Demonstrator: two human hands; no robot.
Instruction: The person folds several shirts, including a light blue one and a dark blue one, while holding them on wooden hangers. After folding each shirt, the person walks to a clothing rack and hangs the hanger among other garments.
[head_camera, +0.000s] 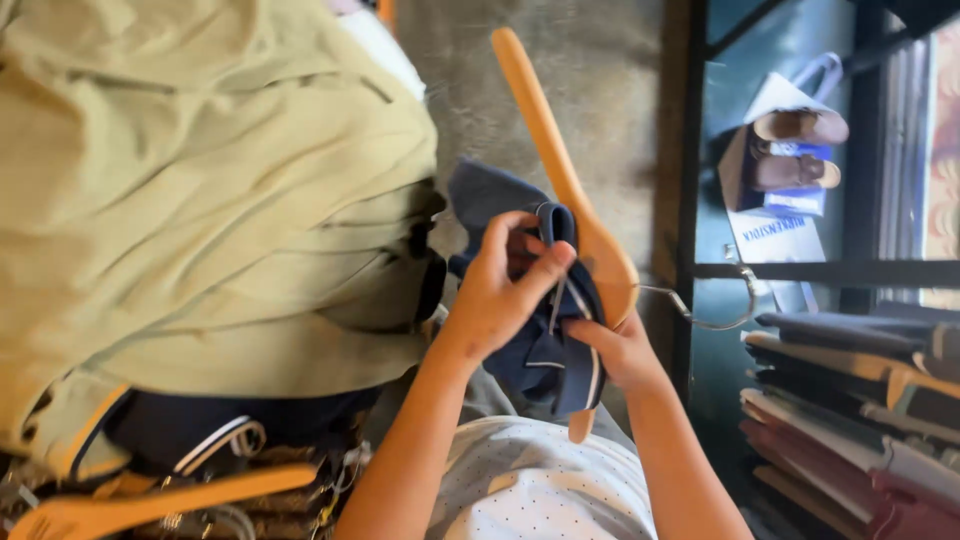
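A wooden hanger (545, 130) with a metal hook (715, 310) is held in front of me, with a navy garment (545, 350) with white trim draped over it. My left hand (500, 290) pinches the navy collar at the top of the hanger. My right hand (625, 350) grips the hanger and the garment near the hook.
A big pile of pale green clothes (200, 200) on wooden hangers (150, 500) fills the left. At the right stands a dark metal rack (690, 150) with folded clothes (850, 420) and a box holding brown sandals (795, 150). Concrete floor lies beyond.
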